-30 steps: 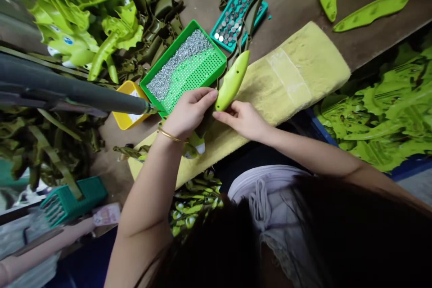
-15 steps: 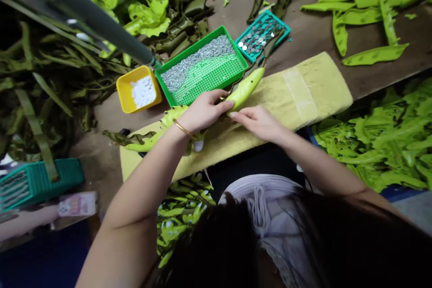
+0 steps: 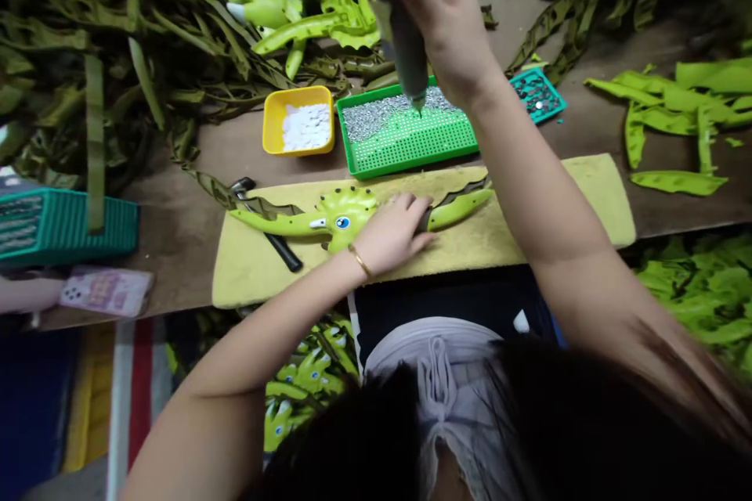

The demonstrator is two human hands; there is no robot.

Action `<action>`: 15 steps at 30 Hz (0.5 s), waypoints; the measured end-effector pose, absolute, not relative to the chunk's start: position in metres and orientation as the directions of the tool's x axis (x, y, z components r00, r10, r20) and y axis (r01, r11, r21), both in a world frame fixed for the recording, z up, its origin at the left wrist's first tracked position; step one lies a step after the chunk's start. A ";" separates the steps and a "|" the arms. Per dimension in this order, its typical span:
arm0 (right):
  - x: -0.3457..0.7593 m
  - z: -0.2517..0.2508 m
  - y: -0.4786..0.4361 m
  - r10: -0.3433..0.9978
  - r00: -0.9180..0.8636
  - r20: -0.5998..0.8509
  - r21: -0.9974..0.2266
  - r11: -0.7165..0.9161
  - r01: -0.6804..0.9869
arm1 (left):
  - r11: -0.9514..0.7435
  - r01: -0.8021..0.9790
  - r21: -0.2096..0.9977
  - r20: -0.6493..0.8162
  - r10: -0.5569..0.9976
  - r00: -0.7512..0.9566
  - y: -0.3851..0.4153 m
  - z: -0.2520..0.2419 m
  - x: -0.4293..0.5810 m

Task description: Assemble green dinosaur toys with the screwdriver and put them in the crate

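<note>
Dinosaur toy [image 3: 341, 218] on towel [image 3: 558, 227] beneath flat, open left grip [image 3: 391, 235]; right grip [image 3: 446, 23] closed around screwdriver [image 3: 408, 55] above screw tray [image 3: 411, 150]

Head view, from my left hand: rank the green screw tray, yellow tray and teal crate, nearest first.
1. green screw tray, just beyond the left hand.
2. yellow tray, back left.
3. teal crate, far left edge.

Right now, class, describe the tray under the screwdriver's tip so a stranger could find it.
Start at the yellow towel along the table's near edge. Behind it three trays sit in a row; take the middle one, the green tray. Unlike the yellow tray and teal tray beside it, it has a perforated floor half covered in silver screws.
</note>
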State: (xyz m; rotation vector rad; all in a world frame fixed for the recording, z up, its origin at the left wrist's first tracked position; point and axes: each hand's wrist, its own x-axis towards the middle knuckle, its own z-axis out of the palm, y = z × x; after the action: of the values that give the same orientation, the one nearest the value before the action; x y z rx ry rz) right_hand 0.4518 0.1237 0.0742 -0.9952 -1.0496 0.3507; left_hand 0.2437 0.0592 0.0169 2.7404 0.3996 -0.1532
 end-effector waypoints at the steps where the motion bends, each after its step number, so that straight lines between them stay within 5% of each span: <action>1: 0.444 0.073 0.118 0.731 0.405 0.550 -0.834 0.511 0.209 | -0.928 0.268 0.260 -0.117 0.245 0.962 0.057 0.014 0.236; 3: 0.428 0.068 0.105 0.798 0.317 0.513 -0.858 0.464 0.221 | -0.965 0.231 0.126 -0.058 0.225 0.973 0.057 0.009 0.224; 6: 0.408 0.054 0.099 0.769 0.411 0.489 -0.869 0.469 0.156 | -0.972 0.231 0.052 0.030 0.233 0.972 0.067 0.001 0.211; 11: 0.397 0.021 0.121 0.601 0.673 0.432 -0.878 0.451 0.160 | -0.955 0.273 0.113 0.150 0.288 0.946 0.082 -0.007 0.204; 15: 0.398 0.002 0.134 0.524 0.717 0.459 -0.866 0.445 0.229 | -0.944 0.283 0.171 0.182 0.312 0.932 0.082 -0.008 0.203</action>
State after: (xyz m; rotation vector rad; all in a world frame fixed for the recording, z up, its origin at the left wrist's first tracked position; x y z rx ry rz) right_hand 0.3985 0.1341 0.0016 -1.1242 -0.7889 0.2080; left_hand 0.2029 0.0819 -0.0082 2.9480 0.4559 0.3125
